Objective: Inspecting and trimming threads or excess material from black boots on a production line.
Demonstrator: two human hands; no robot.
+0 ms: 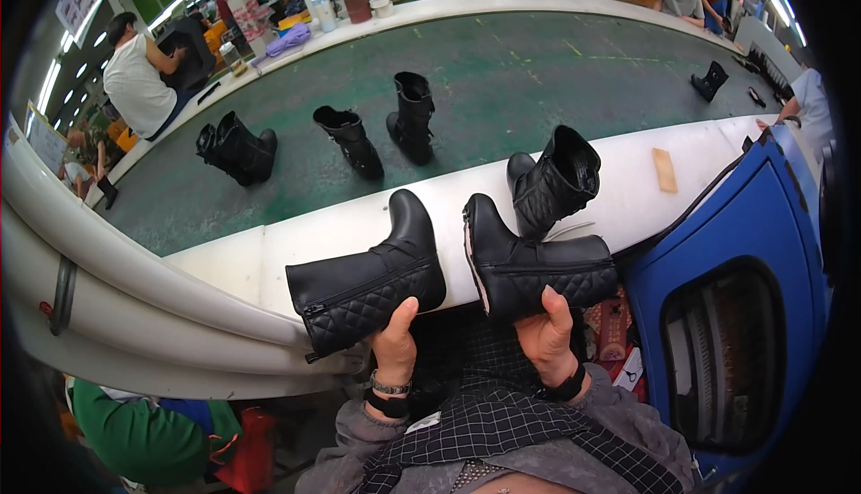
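In my left hand (pixel 395 347) is a black quilted boot (pixel 363 283), lying on its side with its toe pointing away from me and its zip facing up. My right hand (pixel 547 340) grips a second black quilted boot (pixel 529 265), also on its side, its shaft to the right. A pale sole edge shows along its left side. Both thumbs lie against the boots, while most fingers are hidden underneath. Just beyond the right boot, another black boot (pixel 549 189) stands on the white ledge (pixel 260 270).
Several black boots, including one nearby (pixel 414 117), stand on the green conveyor belt (pixel 502 72). A tan block (pixel 664 171) lies on the ledge. A blue machine (pixel 726 252) stands at my right, a curved pale machine body (pixel 134 261) at my left. Other people sit along the line.
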